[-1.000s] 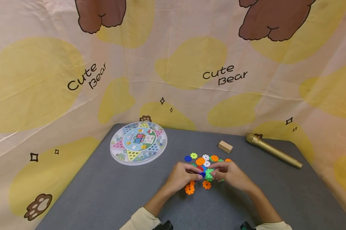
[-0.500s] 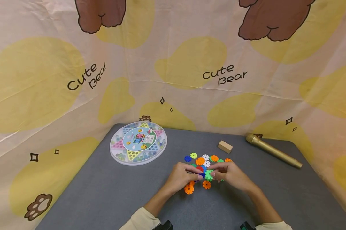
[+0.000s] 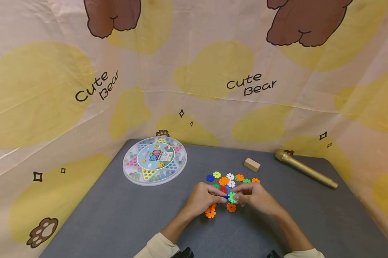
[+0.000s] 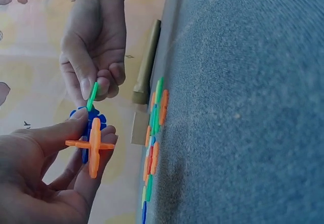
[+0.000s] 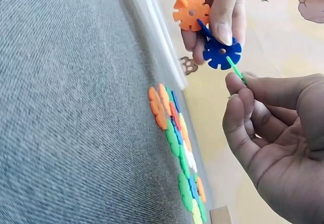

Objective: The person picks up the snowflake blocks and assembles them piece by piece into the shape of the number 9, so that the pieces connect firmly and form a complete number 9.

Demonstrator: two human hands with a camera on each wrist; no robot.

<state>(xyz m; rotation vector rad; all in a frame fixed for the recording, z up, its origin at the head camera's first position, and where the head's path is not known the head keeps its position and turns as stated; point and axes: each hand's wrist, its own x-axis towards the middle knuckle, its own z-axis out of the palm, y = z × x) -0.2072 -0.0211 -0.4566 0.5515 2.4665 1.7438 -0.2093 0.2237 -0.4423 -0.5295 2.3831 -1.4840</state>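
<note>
My left hand (image 3: 202,197) pinches a joined group of notched plastic discs, snowflake-type building pieces. In the right wrist view its thumb presses on a blue disc (image 5: 217,57), and an orange disc (image 5: 191,13) hangs on the same group. Two orange discs (image 4: 94,155) cross each other in the left wrist view. Between thumb and fingers my right hand (image 3: 258,198) pinches a green disc (image 3: 232,197). The green disc's edge meets the blue disc's rim; whether it sits in a notch I cannot tell. Both hands are held above the table.
Loose notched discs (image 3: 224,181) in several colours lie on the grey table (image 3: 116,222) just beyond the hands. A round marble board game (image 3: 155,175) is at the back left. Behind the discs lie a wooden block (image 3: 252,165) and a gold microphone (image 3: 305,168).
My right hand has moved slightly left, bringing the green disc closer against the blue one. The orange discs below the left hand have shifted a little left.
</note>
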